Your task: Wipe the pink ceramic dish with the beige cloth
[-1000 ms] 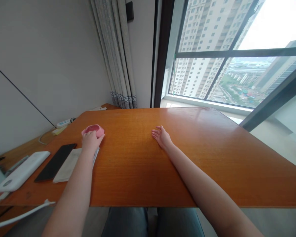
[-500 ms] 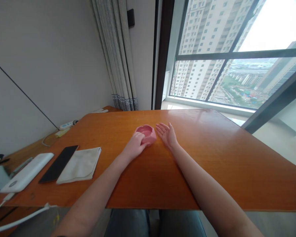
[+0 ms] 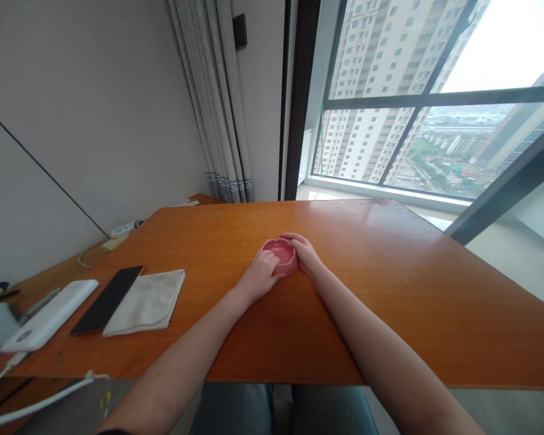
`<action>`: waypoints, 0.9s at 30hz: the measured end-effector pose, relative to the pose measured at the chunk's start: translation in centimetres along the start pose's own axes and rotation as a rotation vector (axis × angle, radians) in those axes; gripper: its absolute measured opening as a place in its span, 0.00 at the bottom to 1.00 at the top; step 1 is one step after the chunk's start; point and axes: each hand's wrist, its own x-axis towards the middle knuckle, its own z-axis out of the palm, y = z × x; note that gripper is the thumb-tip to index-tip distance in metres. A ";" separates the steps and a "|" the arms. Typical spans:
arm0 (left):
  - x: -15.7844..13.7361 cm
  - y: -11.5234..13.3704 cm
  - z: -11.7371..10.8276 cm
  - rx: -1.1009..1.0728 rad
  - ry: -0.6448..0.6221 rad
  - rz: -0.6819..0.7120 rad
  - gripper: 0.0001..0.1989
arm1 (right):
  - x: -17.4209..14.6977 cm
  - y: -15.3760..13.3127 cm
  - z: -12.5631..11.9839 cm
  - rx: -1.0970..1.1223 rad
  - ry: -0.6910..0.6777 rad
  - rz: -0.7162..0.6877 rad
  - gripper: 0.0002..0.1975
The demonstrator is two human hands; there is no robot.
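Note:
A pink ashtray (image 3: 283, 249) with a notched rim sits on or just above the wooden table, in front of me. My left hand (image 3: 262, 273) is closed around its left side, the fingers hooked over the rim into the bowl and the thumb along the near outer wall. From the other side my right hand (image 3: 304, 251) grips the right edge, with fingers round the far side and the thumb at the rim. The fingers partly cover both sides of the bowl, which looks bare inside.
Left on the wooden table (image 3: 367, 290) lie a folded whitish cloth (image 3: 145, 302), a dark flat slab (image 3: 109, 300) and a white oblong device (image 3: 49, 315) with a cable plugged in. A power strip (image 3: 123, 229) lies past the table's left edge. A large window stands behind.
My right hand, open beside the ashtray before, has closed on its right side. The ashtray and my left hand have shifted slightly right and nearer to me.

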 end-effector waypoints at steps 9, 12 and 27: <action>-4.3 -1.4 -6.0 -0.005 0.052 -0.134 0.24 | 0.2 0.2 0.1 0.039 0.019 0.039 0.11; -9.8 -5.1 -8.5 0.195 0.206 -0.522 0.23 | 0.2 0.1 0.3 0.067 0.026 0.067 0.10; -15.8 -5.4 -7.3 0.154 0.224 -0.568 0.23 | 0.3 0.1 0.0 0.051 0.019 0.058 0.11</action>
